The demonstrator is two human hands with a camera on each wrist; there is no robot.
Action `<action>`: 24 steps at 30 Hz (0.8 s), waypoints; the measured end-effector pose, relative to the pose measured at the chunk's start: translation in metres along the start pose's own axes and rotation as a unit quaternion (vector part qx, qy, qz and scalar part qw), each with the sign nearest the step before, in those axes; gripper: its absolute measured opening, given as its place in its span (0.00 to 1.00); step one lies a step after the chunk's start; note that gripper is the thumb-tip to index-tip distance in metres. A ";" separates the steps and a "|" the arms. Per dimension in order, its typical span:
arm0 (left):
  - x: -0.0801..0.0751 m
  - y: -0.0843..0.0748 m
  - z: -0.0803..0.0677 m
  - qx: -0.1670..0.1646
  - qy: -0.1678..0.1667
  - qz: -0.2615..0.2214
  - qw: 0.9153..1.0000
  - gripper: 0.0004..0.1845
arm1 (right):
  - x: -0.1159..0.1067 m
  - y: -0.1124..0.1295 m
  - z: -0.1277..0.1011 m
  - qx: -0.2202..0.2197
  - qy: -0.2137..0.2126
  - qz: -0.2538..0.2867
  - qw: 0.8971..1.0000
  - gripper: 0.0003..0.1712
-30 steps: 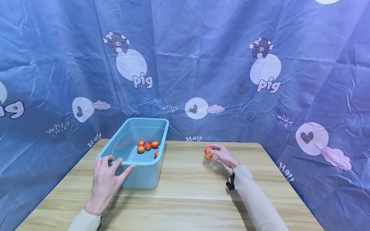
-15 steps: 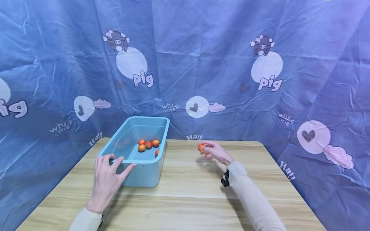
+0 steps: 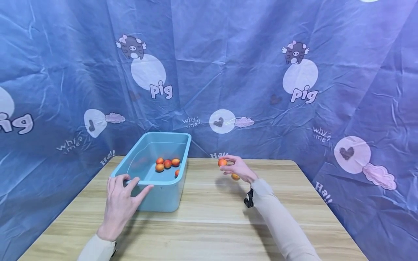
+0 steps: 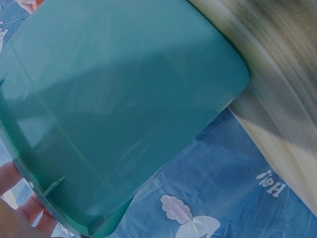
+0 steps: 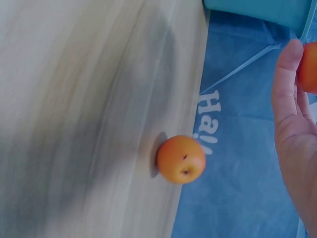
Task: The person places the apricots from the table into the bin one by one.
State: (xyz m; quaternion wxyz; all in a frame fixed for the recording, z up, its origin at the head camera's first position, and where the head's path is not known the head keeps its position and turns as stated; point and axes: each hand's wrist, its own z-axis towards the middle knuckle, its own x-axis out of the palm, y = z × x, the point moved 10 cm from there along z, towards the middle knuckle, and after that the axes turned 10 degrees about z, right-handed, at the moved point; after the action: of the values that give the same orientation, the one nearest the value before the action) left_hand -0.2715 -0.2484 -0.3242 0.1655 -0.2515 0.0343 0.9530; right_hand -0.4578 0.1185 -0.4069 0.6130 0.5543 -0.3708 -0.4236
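Observation:
My right hand (image 3: 237, 169) pinches an orange-red apricot (image 3: 222, 163) between thumb and fingers, raised above the table. In the right wrist view, the held apricot (image 5: 308, 68) is cut off at the right edge. A second, more orange apricot (image 3: 235, 177) lies on the table below that hand; its stem dimple shows in the right wrist view. My left hand (image 3: 118, 203) holds the near rim of a light-blue plastic bin (image 3: 158, 197), fingers over the edge and thumb on the outer side. Several apricots (image 3: 167, 164) rest on the bin floor, one partly hidden by the right wall.
The bin stands at the left of a wooden table (image 3: 209, 232). A blue cloth (image 3: 202, 72) printed with pigs hangs behind and at both sides. Bare tabletop lies between the bin and my right hand.
My right hand has lifted one apricot off the table and moved left with it, leaving the other in place. My left hand stays on the bin rim.

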 end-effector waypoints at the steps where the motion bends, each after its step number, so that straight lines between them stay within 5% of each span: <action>1: 0.000 0.000 0.000 0.000 0.001 0.000 1.000 0.28 | 0.001 0.002 0.001 -0.004 0.001 -0.005 1.000 0.30; 24: -0.001 0.000 -0.001 -0.008 -0.022 -0.010 1.000 0.39 | 0.033 0.011 0.019 -0.005 -0.013 -0.026 1.000 0.27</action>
State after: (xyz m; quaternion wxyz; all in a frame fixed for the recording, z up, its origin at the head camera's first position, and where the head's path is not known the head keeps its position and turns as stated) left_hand -0.2701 -0.2485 -0.3243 0.1742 -0.2321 0.0205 0.9568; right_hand -0.4624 0.0812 -0.3948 0.5997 0.5550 -0.3617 -0.4490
